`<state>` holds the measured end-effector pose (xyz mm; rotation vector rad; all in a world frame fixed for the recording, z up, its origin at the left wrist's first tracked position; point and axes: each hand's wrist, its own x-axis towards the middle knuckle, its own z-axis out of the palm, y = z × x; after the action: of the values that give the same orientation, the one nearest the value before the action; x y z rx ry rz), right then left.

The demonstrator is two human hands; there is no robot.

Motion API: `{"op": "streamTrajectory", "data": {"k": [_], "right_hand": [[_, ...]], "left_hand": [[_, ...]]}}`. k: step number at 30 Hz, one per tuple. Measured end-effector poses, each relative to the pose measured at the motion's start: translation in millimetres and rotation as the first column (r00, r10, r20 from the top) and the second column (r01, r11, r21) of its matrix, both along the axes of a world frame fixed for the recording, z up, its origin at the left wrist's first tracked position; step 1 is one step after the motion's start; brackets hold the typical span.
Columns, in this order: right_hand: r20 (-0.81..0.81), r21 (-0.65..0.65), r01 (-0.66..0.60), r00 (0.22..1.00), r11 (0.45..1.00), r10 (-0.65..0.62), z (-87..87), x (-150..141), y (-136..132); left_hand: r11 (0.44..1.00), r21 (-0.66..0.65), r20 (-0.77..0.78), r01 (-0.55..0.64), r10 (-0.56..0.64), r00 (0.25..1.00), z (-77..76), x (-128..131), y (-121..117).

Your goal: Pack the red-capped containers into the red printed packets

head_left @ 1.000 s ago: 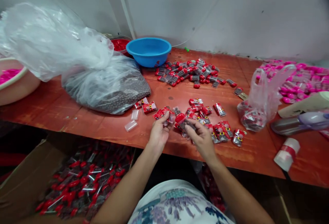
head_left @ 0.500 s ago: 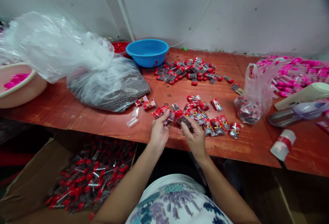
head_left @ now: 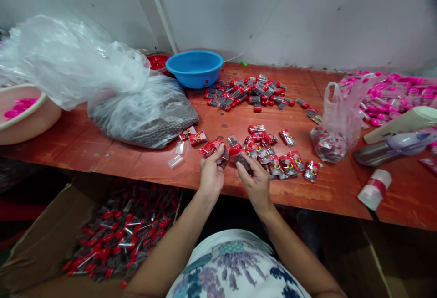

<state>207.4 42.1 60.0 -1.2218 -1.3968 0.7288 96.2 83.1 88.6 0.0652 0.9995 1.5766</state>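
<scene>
Fingers of the left hand (head_left: 212, 175) are closed on red printed wrappers (head_left: 206, 149), while those of the right hand (head_left: 256, 180) pinch a small red-capped container (head_left: 243, 163) with dark contents, its cap turned toward the left hand. Both hands are near the front edge of the table (head_left: 321, 188). Below that edge, to the left, a cardboard box (head_left: 37, 238) holds many similar containers.

The container looks light and firm, its clear sides probably a little slippery; gripping both sides below the cap should suit it. The wrappers look soft and crinkly—easy to crease—so a light pinch by an edge seems best.

Just beyond the hands, red packets (head_left: 288, 166) lie to the right and clear plastic pieces (head_left: 175, 161) to the left. Farther back sit a bulky plastic bag (head_left: 146, 122) of dark beads, a heap of red-capped containers (head_left: 262, 90) and, beside it, a blue basin (head_left: 195, 79).
</scene>
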Motion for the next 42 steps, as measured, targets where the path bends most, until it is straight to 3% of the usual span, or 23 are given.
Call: {"op": "streamTrajectory", "data": {"k": [6, 9, 14, 19, 22, 25, 33, 39, 42], "right_hand": [[0.052, 0.113, 0.044, 0.997, 0.993, -0.05, -1.9, 3, -3], [0.047, 0.1, 0.031, 0.998, 0.994, -0.036, -1.4, 3, -2], [-0.016, -0.036, -0.012, 1.0, 0.999, 0.012, -1.2, 0, -1], [-0.311, -0.292, -0.192, 0.946, 0.937, 0.097, -2.0, 3, 3], [-0.392, -0.309, -0.24, 0.914, 0.92, 0.107, -1.2, 6, 5], [-0.378, -0.28, -0.242, 0.917, 0.929, 0.125, -1.0, 9, 6], [-0.229, -0.223, -0.224, 0.958, 0.949, 0.172, -3.6, 14, 5], [-0.473, -0.298, -0.37, 0.858, 0.88, 0.201, -4.8, 16, 4], [-0.403, -0.279, -0.323, 0.894, 0.904, 0.195, -3.6, 16, 2]], "left_hand": [[1.0, 0.006, -0.014, 0.003, -0.003, 1.0, -0.2, 0, 0], [1.0, -0.005, -0.022, 0.005, -0.005, 1.0, 0.2, 1, 0], [1.0, 0.015, -0.048, 0.019, -0.018, 0.999, -1.0, 4, -1], [0.993, 0.119, -0.107, 0.026, -0.013, 0.994, 1.7, 3, -3], [0.981, 0.167, -0.152, 0.097, -0.071, 0.986, 5.3, 2, -4], [0.969, 0.196, -0.221, 0.151, -0.106, 0.969, 6.6, 0, -6], [0.957, 0.26, -0.404, 0.127, -0.012, 0.915, 4.1, -3, -7], [0.922, 0.195, -0.36, 0.336, -0.251, 0.898, 13.9, -12, -8], [0.924, 0.163, -0.349, 0.346, -0.274, 0.896, 15.8, -13, -9]]}}
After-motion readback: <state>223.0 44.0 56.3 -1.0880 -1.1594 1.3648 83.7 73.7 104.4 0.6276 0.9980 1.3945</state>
